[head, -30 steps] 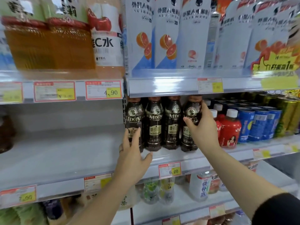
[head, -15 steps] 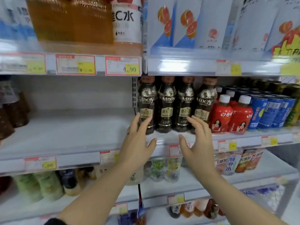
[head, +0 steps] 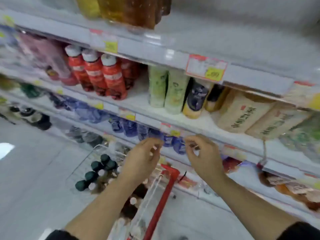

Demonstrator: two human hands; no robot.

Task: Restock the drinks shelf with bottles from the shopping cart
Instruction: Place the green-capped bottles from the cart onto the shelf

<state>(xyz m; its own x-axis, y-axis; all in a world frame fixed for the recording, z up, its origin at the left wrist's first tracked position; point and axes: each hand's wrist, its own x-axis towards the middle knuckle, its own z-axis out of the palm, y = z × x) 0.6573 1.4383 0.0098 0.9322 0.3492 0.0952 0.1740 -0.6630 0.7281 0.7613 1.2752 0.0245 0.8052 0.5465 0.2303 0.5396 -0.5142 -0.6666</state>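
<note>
1. Wire shopping cart (head: 102,147) with a red plastic handle bar (head: 164,189). It stands on the pale grey floor (head: 34,170), close against the foot of the shelving. Every place below is given from this cart.
2. Stock in the cart: a cluster of bottles with dark green round caps (head: 97,170) at the end far from the handle, and brown bottles with small white caps (head: 133,200) nearer the handle. They look upright, though the blur leaves this uncertain.
3. Left hand (head: 142,158), bare, is raised above the cart just beyond the handle. The fingers are loosely curled inward and hold nothing.
4. Right hand (head: 202,156), bare, is level with the left, above and to the right of the handle. There is a gap between the two hands. The fingers are loosely bent with the thumb near the forefinger, and nothing shows between them.
5. White tiered drinks shelf (head: 173,55) rises behind and above the cart.
6. Blue-labelled bottles (head: 129,127) stand on the tier just above the cart, behind both hands.
7. Red plastic bottles with white caps (head: 103,75) stand in a row one tier higher, above the cart and to its left.
8. Pale green bottles (head: 166,89) stand on the same tier, straight above the handle. Tan cartons with dark lettering (head: 251,115) sit farther right.
9. Red-bordered price tag with a yellow patch (head: 206,70) is fixed to the rail above the green bottles.
10. Amber bottles (head: 131,11) stand on the topmost tier, high over the cart.
</note>
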